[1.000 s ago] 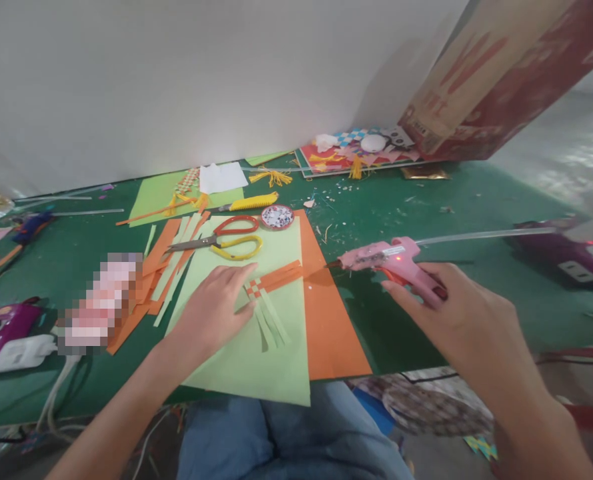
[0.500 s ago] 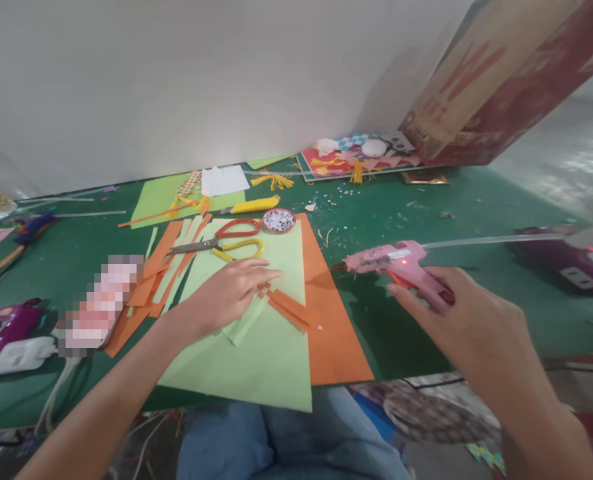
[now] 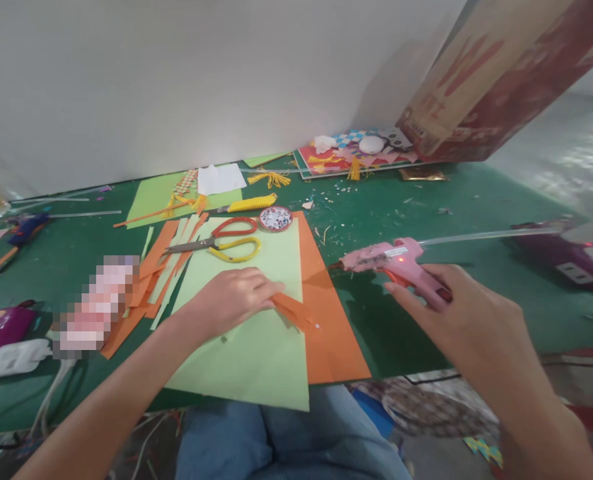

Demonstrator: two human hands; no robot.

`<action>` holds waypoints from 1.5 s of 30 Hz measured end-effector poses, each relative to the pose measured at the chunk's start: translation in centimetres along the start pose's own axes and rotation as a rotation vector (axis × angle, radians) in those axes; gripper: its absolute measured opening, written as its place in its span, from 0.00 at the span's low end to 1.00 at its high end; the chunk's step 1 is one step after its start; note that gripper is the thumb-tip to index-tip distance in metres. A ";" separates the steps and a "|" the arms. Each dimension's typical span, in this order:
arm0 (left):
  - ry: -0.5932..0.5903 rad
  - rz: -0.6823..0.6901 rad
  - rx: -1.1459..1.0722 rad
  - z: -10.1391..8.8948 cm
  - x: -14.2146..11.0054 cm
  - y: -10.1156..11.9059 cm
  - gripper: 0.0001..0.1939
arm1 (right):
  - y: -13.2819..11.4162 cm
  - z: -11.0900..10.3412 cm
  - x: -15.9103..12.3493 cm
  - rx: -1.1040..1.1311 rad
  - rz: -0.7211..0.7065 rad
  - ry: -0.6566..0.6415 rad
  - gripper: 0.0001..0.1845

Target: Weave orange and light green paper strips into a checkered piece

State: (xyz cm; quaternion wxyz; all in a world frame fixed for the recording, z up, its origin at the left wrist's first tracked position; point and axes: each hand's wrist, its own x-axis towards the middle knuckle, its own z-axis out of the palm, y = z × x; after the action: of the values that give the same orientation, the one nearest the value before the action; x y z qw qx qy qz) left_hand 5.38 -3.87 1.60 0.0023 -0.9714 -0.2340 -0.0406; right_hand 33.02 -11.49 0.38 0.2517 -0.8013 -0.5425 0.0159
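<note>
Pink glue gun (image 3: pixel 404 259) points left, long axis running sideways

Craft wkshp w/ glue gun (image 3: pixel 382 256), scissors (image 3: pixel 210 243)

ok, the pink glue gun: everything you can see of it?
The pink glue gun, plastic-looking, has a white label, lit red light, orange trigger and dark nozzle. Its nozzle points left, toward the orange sheet; the right hand grips its handle. A translucent glue stick extends from its rear. Whether it touches the green table is unclear.
</note>
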 end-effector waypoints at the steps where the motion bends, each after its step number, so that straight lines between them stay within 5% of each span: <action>1: 0.002 0.000 -0.008 0.0 0.0 -0.1 0.15 | 0.0 0.0 0.0 0.000 -0.002 -0.003 0.30; 9: 0.093 0.062 0.088 0.4 -0.1 -0.1 0.12 | -0.2 0.0 -0.1 -0.014 0.014 -0.023 0.28; 19: 0.191 0.091 0.112 0.8 -0.3 -0.4 0.11 | -0.3 0.2 0.0 -0.008 0.038 -0.002 0.37; 29: 0.124 0.066 0.064 0.4 -0.4 -0.6 0.14 | -0.2 0.3 -0.3 -0.016 -0.026 0.014 0.39; 45: 0.300 -0.214 -0.190 1.6 -0.8 -0.2 0.13 | -3.0 2.9 -1.4 0.012 -0.395 0.040 0.22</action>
State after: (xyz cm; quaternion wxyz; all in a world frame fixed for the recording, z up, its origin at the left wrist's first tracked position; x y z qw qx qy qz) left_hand 4.71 -4.00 -0.07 -0.0588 -0.9200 -0.3278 -0.2067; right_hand 28.98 -10.74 -1.21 0.2656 -0.6778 -0.6840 -0.0463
